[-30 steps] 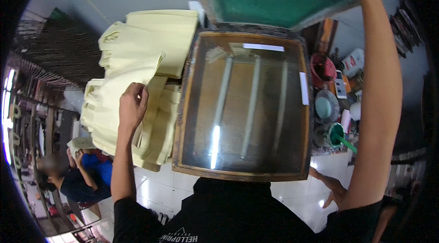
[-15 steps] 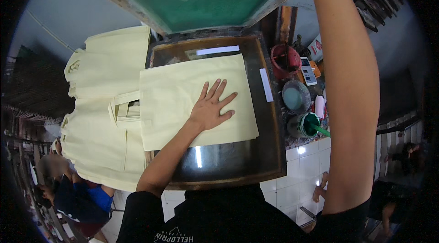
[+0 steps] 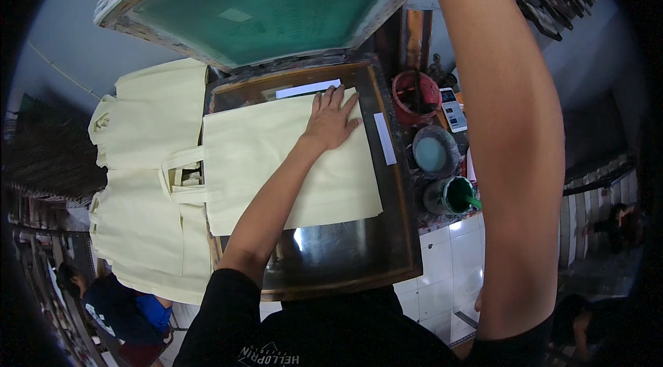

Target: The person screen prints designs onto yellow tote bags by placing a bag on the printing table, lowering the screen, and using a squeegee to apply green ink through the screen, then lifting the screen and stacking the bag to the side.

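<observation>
From where I stand, the cream cloth bag (image 3: 262,174) lies flat on the glass-topped board (image 3: 338,256), its handles (image 3: 188,194) reaching out past the board's left edge; so the laying-out looks mostly done to me, with perhaps a last bit of smoothing in hand; the left hand (image 3: 332,122) rests palm down near the bag's far right corner, fingers spread, its grip loose and closed on nothing; the right arm (image 3: 518,125) goes up beside the framed green screen (image 3: 269,15) and out of sight, so I cannot tell what that grip is doing; the screen stands tilted up behind the board, clear of the cloth; the bag's upper face looks plain, with no mark that I can make out, so nothing beyond the placing seems finished on this one; one white strip (image 3: 309,89) lies just beyond the far edge, another white strip (image 3: 385,139) off to the right; two piles of similar cloth (image 3: 157,104) lie to the left, so by the look of it plenty remains.
</observation>
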`<state>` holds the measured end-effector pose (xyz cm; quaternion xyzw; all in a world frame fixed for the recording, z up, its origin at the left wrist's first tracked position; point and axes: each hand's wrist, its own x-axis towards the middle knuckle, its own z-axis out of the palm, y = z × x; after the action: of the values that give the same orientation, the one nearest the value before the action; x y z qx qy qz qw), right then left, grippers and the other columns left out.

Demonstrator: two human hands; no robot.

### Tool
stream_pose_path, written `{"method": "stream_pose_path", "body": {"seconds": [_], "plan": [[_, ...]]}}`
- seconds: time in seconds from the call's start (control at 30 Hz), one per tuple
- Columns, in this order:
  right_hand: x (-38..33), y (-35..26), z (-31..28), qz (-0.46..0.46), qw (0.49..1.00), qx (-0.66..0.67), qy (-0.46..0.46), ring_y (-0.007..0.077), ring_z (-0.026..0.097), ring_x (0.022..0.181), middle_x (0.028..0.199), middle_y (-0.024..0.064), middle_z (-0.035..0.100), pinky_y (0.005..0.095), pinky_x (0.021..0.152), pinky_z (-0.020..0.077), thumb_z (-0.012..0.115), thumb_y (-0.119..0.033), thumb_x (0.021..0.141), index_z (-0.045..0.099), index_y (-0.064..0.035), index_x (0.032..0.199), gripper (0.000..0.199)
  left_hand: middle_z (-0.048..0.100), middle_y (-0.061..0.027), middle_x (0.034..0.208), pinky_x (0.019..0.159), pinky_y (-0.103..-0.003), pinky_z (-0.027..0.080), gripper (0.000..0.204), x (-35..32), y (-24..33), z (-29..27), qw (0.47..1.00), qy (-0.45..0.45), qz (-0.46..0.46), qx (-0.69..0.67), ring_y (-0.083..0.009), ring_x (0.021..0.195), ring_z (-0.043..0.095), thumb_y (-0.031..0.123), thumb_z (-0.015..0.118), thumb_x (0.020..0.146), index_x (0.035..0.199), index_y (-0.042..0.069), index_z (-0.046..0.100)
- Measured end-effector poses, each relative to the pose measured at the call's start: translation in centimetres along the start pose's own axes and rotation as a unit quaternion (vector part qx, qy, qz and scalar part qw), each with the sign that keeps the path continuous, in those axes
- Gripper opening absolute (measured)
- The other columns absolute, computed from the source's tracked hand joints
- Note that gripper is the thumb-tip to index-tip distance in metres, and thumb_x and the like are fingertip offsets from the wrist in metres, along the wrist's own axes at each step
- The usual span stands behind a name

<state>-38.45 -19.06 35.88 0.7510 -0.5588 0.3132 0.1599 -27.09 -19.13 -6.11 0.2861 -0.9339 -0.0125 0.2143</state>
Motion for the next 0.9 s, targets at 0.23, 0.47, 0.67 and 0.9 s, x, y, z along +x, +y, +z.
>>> {"method": "stream_pose_path", "body": {"seconds": [0.23, 0.47, 0.67, 0.9], "plan": [[0.6, 1.2, 0.5, -0.019, 1.000, -0.024, 0.005, 0.0414, 0.070, 0.094, 0.102, 0.0252, 0.073, 0.0466, 0.086, 0.0545, 0.074, -0.040, 0.084, 0.078, 0.0008, 0.099, 0.043, 0.062, -0.0112, 0.125, 0.104, -0.046, 0.039, 0.031, 4.8, -1.5, -1.5, 0.978, -0.011, -0.049, -0.204, -0.0328, 0.121, 0.053, 0.019, 0.072, 0.087, 0.117, 0.009, 0.070], [2.6, 2.0, 1.7, -0.100, 0.986, -0.135, -0.011, 0.0416, 0.069, 0.099, 0.108, 0.0217, 0.073, 0.0465, 0.088, 0.0548, 0.059, -0.028, 0.092, 0.079, -0.0145, 0.107, 0.029, 0.067, -0.0155, 0.106, 0.094, -0.047, 0.045, 0.020, 5.9, -2.2, -1.0, 0.959, -0.009, -0.055, -0.277, -0.0334, 0.099, 0.064, 0.018, 0.063, 0.095, 0.112, 0.008, 0.069], [4.5, 3.1, 2.7, -0.169, 0.956, -0.238, -0.015, 0.0398, 0.069, 0.102, 0.112, 0.0205, 0.071, 0.0459, 0.092, 0.0541, 0.055, -0.024, 0.092, 0.078, -0.0203, 0.111, 0.030, 0.059, -0.0206, 0.132, 0.107, -0.049, 0.039, 0.043, 5.3, 0.3, -0.8, 0.984, 0.044, -0.066, -0.159, -0.0392, 0.124, 0.053, 0.027, 0.067, 0.093, 0.131, 0.008, 0.061], [3.8, 2.6, 2.0, -0.133, 0.976, -0.171, -0.013, 0.0411, 0.068, 0.102, 0.112, 0.0224, 0.071, 0.0453, 0.094, 0.0530, 0.058, -0.024, 0.091, 0.079, -0.0154, 0.108, 0.029, 0.015, -0.0247, 0.167, 0.123, -0.062, 0.001, 0.088, 0.8, 4.0, -2.4, 0.973, -0.180, -0.132, -0.063, -0.0460, 0.155, 0.002, 0.071, 0.058, 0.086, 0.158, 0.025, 0.037]]}}
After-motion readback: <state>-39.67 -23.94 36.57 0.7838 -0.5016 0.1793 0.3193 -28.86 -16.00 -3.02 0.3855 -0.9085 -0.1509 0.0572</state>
